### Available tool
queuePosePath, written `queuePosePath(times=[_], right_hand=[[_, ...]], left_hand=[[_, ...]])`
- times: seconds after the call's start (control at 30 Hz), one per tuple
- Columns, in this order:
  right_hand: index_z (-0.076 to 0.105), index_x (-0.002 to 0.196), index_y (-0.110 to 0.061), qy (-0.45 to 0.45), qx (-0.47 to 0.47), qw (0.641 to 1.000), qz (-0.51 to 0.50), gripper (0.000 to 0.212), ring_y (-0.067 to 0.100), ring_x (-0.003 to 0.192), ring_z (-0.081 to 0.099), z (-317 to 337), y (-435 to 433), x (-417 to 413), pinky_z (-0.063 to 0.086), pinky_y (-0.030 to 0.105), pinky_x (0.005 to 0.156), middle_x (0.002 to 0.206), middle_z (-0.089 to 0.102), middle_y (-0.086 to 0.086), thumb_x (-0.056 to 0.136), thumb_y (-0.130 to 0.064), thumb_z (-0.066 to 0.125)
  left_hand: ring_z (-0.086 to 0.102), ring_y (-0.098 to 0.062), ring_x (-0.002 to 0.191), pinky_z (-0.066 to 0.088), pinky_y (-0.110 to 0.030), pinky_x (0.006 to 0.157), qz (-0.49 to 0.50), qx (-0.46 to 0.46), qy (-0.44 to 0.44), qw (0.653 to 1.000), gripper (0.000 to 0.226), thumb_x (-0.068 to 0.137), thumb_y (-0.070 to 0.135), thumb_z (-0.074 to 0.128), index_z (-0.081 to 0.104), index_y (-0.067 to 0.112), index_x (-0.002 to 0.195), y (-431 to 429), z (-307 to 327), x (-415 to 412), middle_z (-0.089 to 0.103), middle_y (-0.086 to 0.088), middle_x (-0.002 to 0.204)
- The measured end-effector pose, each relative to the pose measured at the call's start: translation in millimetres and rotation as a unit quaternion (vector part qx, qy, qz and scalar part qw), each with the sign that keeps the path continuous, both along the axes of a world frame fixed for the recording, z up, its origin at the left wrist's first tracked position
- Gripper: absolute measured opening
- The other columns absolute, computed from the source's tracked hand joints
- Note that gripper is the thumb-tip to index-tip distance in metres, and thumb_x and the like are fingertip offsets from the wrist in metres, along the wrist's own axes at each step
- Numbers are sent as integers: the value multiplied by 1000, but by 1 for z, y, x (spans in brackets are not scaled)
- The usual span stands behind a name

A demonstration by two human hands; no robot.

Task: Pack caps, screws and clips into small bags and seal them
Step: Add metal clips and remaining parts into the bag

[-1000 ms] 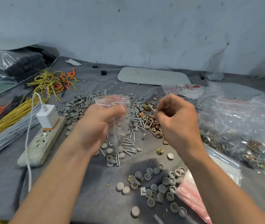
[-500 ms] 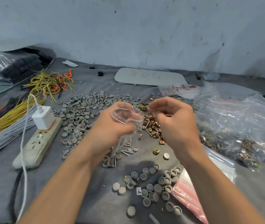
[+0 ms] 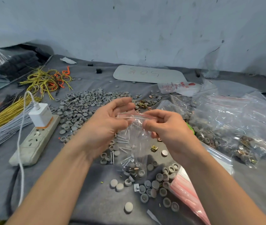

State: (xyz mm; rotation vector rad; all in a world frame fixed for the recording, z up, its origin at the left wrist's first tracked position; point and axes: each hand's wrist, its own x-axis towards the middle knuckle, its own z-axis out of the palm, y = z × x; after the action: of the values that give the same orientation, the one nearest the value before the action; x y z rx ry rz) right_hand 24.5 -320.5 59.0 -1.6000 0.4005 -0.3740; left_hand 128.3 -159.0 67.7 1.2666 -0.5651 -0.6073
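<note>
While left hand (image 3: pixel 106 122), right hand (image 3: pixel 166 127) pinch bag (image 3: pixel 137 138) at top edge | seemingly sealed

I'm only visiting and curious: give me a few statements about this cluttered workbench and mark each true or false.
1. Both hands hold one small clear bag by its top edge. True: the left hand and right hand pinch the bag at its ends.
2. The bag is empty. False: screws and other small parts sit in its bottom.
3. A white charger is plugged into the power strip. True.
4. The grey caps sit stacked in a box. False: they lie loose on the cloth.
5. The yellow wires lie on the person's right. False: on the left.
</note>
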Motion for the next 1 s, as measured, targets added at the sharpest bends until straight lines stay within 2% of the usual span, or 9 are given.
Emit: queuePosePath(times=[0.07, 0.13, 0.2, 0.3, 0.53, 0.77, 0.83, 0.93, 1.0], right_hand=[[77, 106, -16, 1, -23, 1000, -17, 22, 15, 68, 59, 1, -2, -2, 49, 26, 64, 92, 78, 13, 87, -5, 80], [79, 99, -18, 8, -48, 998, -28, 16, 13, 62, 60, 2, -4, -4, 50, 29, 64, 86, 78, 9, 86, -8, 81], [80, 88, -17, 18, -74, 996, -49, 5, 12, 55, 59, 2, -4, -5, 51, 30, 61, 77, 77, 5, 86, -13, 83], [79, 75, -16, 29, -89, 993, -71, 11, 13, 49, 55, 2, -7, -9, 49, 29, 55, 67, 74, 5, 86, -17, 83], [80, 69, -13, 7, 52, 998, -45, 17, 11, 50, 49, 9, -17, -12, 43, 18, 50, 66, 68, 5, 85, -5, 80], [77, 71, -13, -3, 43, 998, -54, 19, 9, 59, 52, 6, -11, -10, 42, 17, 58, 70, 69, 4, 90, -12, 75], [78, 71, -11, -17, 65, 995, -70, 19, 6, 60, 59, 6, -10, -9, 46, 21, 68, 69, 73, 6, 90, -8, 76], [81, 69, -11, -24, 85, 992, -85, 18, 17, 74, 66, 7, -9, -9, 52, 40, 92, 72, 74, 11, 86, -5, 79], [80, 72, -10, -25, 65, 994, -88, 14, 19, 78, 67, 7, -8, -9, 51, 45, 99, 75, 75, 11, 85, -6, 80]], left_hand=[[74, -14, 93, 57, -20, 70, 25, 63, -31, 997, 54, 83, -15, 71, 64, 19, 124, 0, -2, -1, 78, -8, 110], [71, -13, 71, 54, -21, 56, 78, 108, -46, 990, 32, 84, 0, 77, 72, 16, 111, -1, -2, -2, 80, -10, 94], [71, -16, 63, 57, -23, 53, 126, 106, -37, 986, 15, 84, 2, 78, 78, 11, 96, -3, -2, -3, 79, -14, 84], [70, -15, 56, 57, -24, 52, 167, 111, -62, 978, 9, 79, 2, 83, 80, 10, 83, -3, -2, -2, 77, -13, 74], [69, -14, 55, 57, -22, 52, 148, 99, -62, 982, 6, 65, 21, 85, 82, 20, 70, 2, 4, -5, 76, -11, 72], [70, -18, 59, 57, -23, 54, 156, 112, -80, 978, 14, 60, 30, 84, 83, 20, 69, 5, 6, -7, 76, -12, 71], [68, -18, 59, 56, -22, 55, 149, 127, -86, 977, 6, 70, 22, 86, 82, 18, 69, 5, 6, -5, 76, -12, 70], [67, -16, 57, 56, -21, 54, 150, 141, -84, 975, 8, 76, 15, 84, 80, 13, 69, 6, 6, -2, 75, -11, 68], [68, -14, 55, 55, -21, 53, 152, 140, -77, 975, 7, 78, 12, 83, 79, 11, 72, 6, 6, -1, 74, -12, 67]])
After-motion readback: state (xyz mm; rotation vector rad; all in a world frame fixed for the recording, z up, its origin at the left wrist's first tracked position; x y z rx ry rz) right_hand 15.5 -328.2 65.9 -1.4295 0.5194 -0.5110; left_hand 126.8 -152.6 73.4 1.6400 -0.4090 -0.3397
